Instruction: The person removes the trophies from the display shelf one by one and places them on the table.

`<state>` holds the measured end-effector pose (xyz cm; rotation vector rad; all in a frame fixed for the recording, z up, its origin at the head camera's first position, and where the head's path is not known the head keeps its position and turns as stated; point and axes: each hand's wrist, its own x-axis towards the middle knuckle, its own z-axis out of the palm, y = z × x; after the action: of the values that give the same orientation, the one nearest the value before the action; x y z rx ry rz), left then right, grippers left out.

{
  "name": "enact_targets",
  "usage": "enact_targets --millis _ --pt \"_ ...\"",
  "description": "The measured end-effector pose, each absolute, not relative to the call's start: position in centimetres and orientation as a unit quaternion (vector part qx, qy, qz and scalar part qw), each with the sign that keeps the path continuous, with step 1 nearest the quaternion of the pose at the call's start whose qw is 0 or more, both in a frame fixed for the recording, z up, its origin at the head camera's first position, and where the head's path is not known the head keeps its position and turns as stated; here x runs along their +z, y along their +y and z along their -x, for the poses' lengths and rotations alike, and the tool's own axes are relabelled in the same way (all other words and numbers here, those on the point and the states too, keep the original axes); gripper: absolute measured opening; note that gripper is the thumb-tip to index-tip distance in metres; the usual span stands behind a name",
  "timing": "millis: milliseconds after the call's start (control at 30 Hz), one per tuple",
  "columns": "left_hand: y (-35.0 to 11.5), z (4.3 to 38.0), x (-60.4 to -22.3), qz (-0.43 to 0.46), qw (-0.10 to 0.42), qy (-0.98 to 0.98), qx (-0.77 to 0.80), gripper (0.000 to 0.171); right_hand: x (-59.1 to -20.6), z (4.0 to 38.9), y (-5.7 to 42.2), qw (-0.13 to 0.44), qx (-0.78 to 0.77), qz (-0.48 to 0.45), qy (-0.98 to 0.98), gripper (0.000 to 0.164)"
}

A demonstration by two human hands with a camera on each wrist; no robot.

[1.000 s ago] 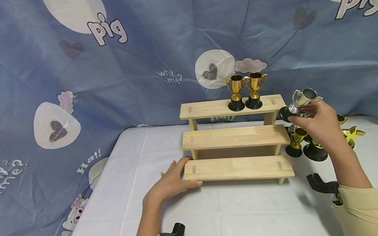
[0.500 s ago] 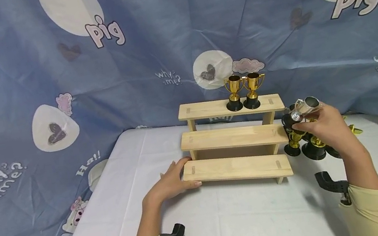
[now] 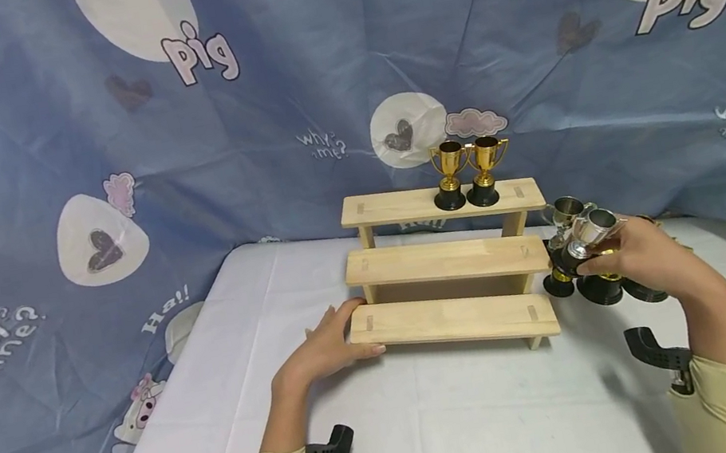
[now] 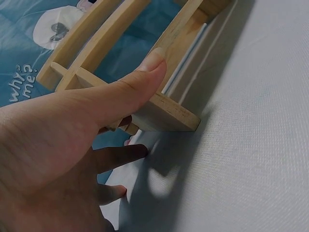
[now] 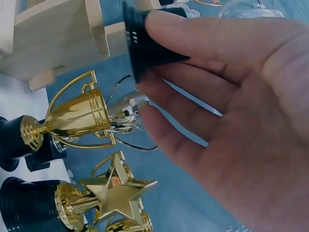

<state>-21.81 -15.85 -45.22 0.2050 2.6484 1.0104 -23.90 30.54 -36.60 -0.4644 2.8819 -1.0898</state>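
R-hand grip: my R hand (image 3: 649,257) grasps the silver cup (image 3: 598,227); per R wrist view, thumb (image 5: 183,31) on one side of its black base (image 5: 140,46), fingers on the other. Prob. held low to keep bowl & handles free.
Cup posn: R of the wooden rack (image 3: 442,261), among other trophies; appears off the table (image 3: 484,416).
Cup axis: long axis tilted; base low & toward rack, mouth up & to R in head view.
L-hand grip: my L hand (image 3: 326,348) clasps L end of bottom step (image 3: 452,320), thumb at front edge; some fingers spread past the end. Judged: steadying the rack.
Rack axis: lengthwise L to R, R end slightly nearer me; 3 steps rising away from me.
Top step: two gold cups (image 3: 448,163) upright, side by side, R of middle, mouths up; handle contact n/c. Prob. spaced for display.
R cluster: second silver cup (image 3: 565,211) upright just behind held one, contact can't be confirmed; lone gold cup (image 5: 77,113) & star trophy (image 5: 116,191) near it. Presumably grouped for R-hand reach.
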Motion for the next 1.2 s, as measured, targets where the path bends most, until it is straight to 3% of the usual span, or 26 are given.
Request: enact_targets --millis 400,533,733,1200 --pt "-16.0 21.9 -45.4 -0.078 0.148 0.922 0.349 0.091 -36.9 23.6 30.9 0.082 -0.360 0.181 0.911 0.024" --pt "-16.0 21.9 -45.3 -0.079 0.145 0.922 0.350 0.092 -36.8 23.4 30.9 0.121 -0.363 0.187 0.905 0.014" --pt "-16.1 22.0 -45.3 -0.081 0.146 0.922 0.350 0.092 -37.4 23.6 30.7 0.170 -0.392 0.190 0.884 0.023" --pt "-16.0 22.0 -45.4 -0.077 0.147 0.921 0.352 0.092 -40.1 24.5 29.8 0.212 -0.336 0.145 0.906 0.027"
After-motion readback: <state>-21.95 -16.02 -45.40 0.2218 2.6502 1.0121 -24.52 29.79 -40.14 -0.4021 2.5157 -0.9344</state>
